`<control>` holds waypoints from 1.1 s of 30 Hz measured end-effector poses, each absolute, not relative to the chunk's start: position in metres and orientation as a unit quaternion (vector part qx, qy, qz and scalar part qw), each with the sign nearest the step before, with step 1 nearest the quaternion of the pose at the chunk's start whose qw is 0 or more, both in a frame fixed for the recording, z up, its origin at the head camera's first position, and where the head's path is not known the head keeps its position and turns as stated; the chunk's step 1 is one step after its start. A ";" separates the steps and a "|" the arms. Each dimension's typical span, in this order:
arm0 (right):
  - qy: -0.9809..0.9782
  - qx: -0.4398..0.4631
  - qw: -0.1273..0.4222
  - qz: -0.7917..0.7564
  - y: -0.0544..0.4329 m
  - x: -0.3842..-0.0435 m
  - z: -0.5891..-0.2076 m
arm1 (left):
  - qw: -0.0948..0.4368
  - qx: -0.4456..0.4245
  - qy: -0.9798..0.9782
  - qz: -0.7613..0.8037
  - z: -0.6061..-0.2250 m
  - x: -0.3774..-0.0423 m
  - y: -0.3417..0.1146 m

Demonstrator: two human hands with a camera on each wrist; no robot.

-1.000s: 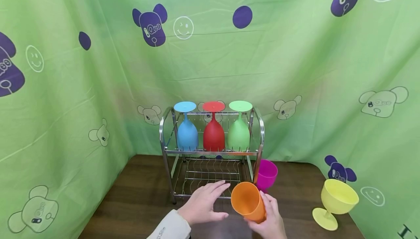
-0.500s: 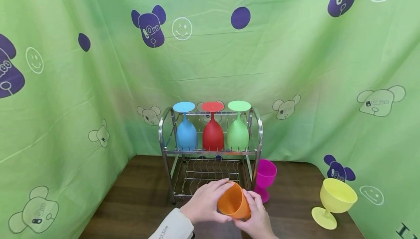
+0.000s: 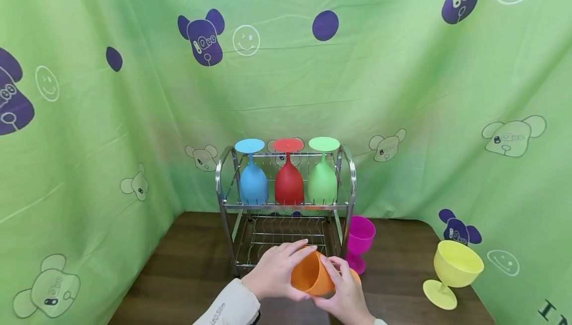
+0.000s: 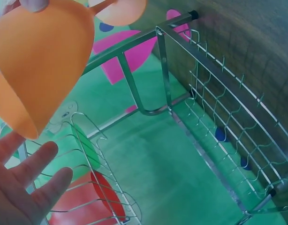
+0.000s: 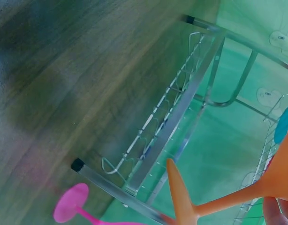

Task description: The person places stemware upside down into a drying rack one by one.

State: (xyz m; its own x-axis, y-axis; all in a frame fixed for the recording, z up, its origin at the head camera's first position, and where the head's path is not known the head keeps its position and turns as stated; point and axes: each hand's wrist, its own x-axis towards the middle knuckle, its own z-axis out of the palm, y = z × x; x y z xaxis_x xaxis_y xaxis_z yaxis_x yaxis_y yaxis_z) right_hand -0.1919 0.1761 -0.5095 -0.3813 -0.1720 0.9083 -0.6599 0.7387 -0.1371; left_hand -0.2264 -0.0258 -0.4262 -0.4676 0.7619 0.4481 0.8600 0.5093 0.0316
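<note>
An orange plastic goblet (image 3: 307, 274) is tilted on its side in front of the rack, its mouth facing left and toward me. My right hand (image 3: 345, 292) grips the bowl from the right. On the other side, my left hand (image 3: 278, 271) holds the rim, fingers over the top and thumb below. The left wrist view shows left fingers (image 4: 34, 161) spread, one at the rim of the orange bowl (image 4: 45, 56). In the right wrist view the stem (image 5: 231, 199) and foot (image 5: 180, 197) stick out past the right hand's fingers (image 5: 274, 213).
Behind the hands stands a two-tier metal dish rack (image 3: 286, 207). Its upper tier holds upside-down blue (image 3: 253, 186), red (image 3: 289, 186) and green (image 3: 322, 186) goblets. An upright magenta goblet (image 3: 361, 233) is right beside the rack; a yellow one (image 3: 458, 265) stands at the far right.
My right hand has brought the orange goblet left and turned it more onto its side. My left hand, earlier apart from it, now holds its rim.
</note>
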 end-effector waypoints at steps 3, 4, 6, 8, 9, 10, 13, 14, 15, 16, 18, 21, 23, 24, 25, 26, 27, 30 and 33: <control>-0.795 0.271 0.484 0.245 0.176 -0.191 -0.506 | 0.195 -0.473 -0.852 -0.112 -0.426 -0.226 -0.026; -0.797 0.274 0.480 0.243 0.176 -0.191 -0.505 | 0.194 -0.473 -0.853 -0.110 -0.426 -0.226 -0.026; -0.800 0.281 0.474 0.239 0.176 -0.190 -0.504 | 0.180 -0.473 -0.855 -0.115 -0.425 -0.225 -0.028; -0.805 0.285 0.467 0.229 0.176 -0.189 -0.503 | 0.163 -0.476 -0.855 -0.128 -0.424 -0.224 -0.029; -0.807 0.285 0.466 0.224 0.176 -0.189 -0.502 | 0.154 -0.478 -0.854 -0.136 -0.424 -0.224 -0.029; -0.807 0.287 0.465 0.224 0.176 -0.189 -0.501 | 0.146 -0.480 -0.853 -0.146 -0.423 -0.224 -0.030; -0.806 0.290 0.465 0.222 0.177 -0.189 -0.498 | 0.123 -0.480 -0.849 -0.185 -0.422 -0.224 -0.031; -0.805 0.291 0.467 0.222 0.177 -0.190 -0.497 | 0.117 -0.478 -0.848 -0.198 -0.421 -0.224 -0.031; -0.803 0.292 0.470 0.221 0.176 -0.190 -0.496 | 0.111 -0.475 -0.847 -0.211 -0.421 -0.224 -0.032; -0.802 0.293 0.471 0.219 0.176 -0.190 -0.495 | 0.104 -0.474 -0.845 -0.225 -0.422 -0.224 -0.033; -0.803 0.293 0.473 0.213 0.176 -0.189 -0.494 | 0.086 -0.471 -0.841 -0.252 -0.423 -0.225 -0.035; -0.806 0.291 0.468 0.214 0.176 -0.188 -0.493 | 0.055 -0.465 -0.833 -0.294 -0.427 -0.229 -0.038; -0.810 0.288 0.460 0.221 0.177 -0.186 -0.492 | 0.038 -0.458 -0.829 -0.319 -0.432 -0.232 -0.041; -0.812 0.286 0.456 0.224 0.177 -0.185 -0.491 | 0.030 -0.452 -0.828 -0.332 -0.434 -0.233 -0.042; -0.815 0.283 0.452 0.228 0.178 -0.184 -0.490 | 0.026 -0.446 -0.827 -0.341 -0.437 -0.234 -0.043; -0.818 0.278 0.448 0.231 0.178 -0.183 -0.489 | 0.024 -0.441 -0.826 -0.351 -0.440 -0.235 -0.044; -0.821 0.272 0.444 0.235 0.178 -0.182 -0.487 | 0.025 -0.435 -0.827 -0.357 -0.442 -0.235 -0.046; -0.823 0.250 0.442 0.256 0.179 -0.182 -0.482 | 0.055 -0.429 -0.827 -0.358 -0.448 -0.234 -0.048; -0.820 0.213 0.433 0.307 0.177 -0.180 -0.480 | 0.127 -0.440 -0.823 -0.336 -0.455 -0.232 -0.048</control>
